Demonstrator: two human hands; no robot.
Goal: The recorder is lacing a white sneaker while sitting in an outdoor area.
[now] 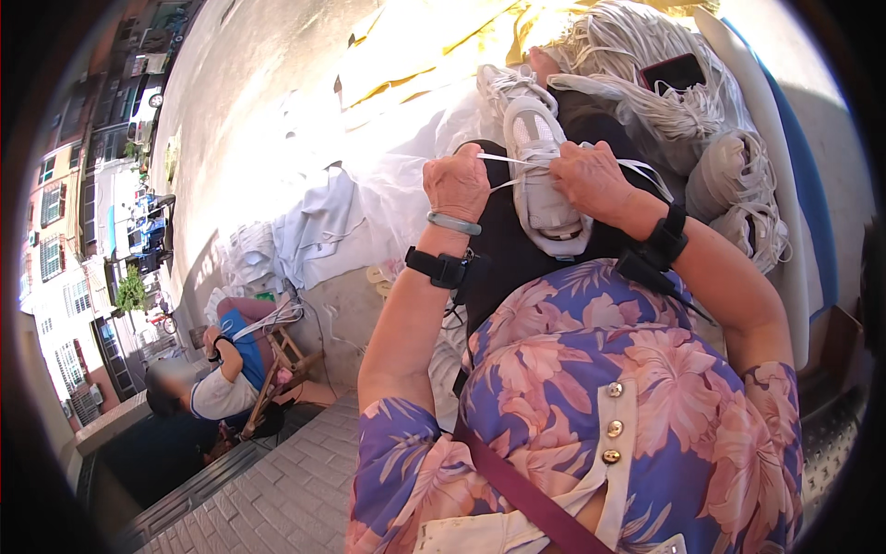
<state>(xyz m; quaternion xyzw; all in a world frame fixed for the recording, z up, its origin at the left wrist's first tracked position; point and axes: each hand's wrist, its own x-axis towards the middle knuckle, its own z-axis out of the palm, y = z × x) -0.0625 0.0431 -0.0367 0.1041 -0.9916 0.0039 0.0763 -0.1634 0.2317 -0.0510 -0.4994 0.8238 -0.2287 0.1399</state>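
A pale grey sneaker (552,198) rests on my lap, its toe toward me. White shoelace (498,158) runs across it, drawn out taut to the left. My left hand (457,185) is closed in a fist around that lace, just left of the shoe. Against the shoe's right side, my right hand (595,181) pinches lace near the eyelets; a loose white loop hangs beyond it to the right. Its fingertips are partly hidden. Another light shoe (506,85) lies just past the sneaker's far end.
At the far right sits a big bundle of white laces (628,46) in clear plastic, with a black phone (673,73) on it. More shoes (738,185) lie right of my lap. White cloth (314,226) covers ground at left. A co-worker (231,374) sits lower left beside a wooden stool (277,374).
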